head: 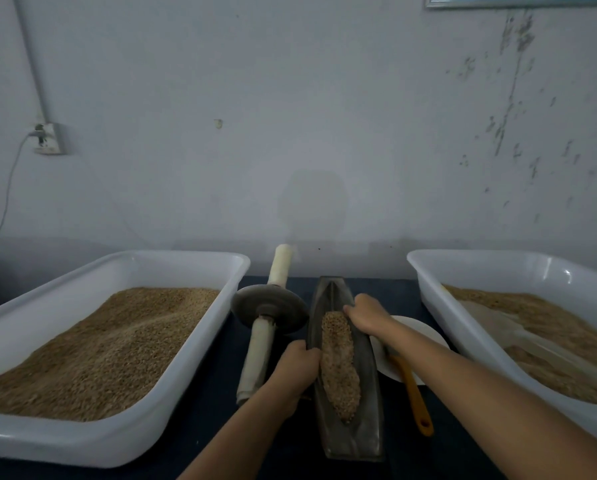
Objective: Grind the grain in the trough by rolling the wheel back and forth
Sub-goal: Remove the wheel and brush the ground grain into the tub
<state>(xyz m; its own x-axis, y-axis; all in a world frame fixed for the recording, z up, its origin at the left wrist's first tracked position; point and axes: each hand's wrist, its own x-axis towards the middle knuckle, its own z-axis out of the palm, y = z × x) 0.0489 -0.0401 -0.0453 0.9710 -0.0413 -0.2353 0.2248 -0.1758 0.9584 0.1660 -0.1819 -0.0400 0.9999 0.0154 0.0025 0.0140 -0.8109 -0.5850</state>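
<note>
Risk: the wheel [269, 308] lies on the table just left of the trough [345, 368], not in it; rolling cannot begin until it is seated, and a careless lift could tip the trough and spill the grain [338, 358] (heaped along its middle). The left hand [297, 372] grips the trough's left rim, fingers curled. The right hand [366, 315] grips its right rim.

We reach both bare forearms forward. Our left hand [297, 367] curls its fingers over the trough's [369, 393] left rim, nearer us. Our right hand [366, 313] grips the right rim farther along, fingers hooked inward, wrist bent.
</note>
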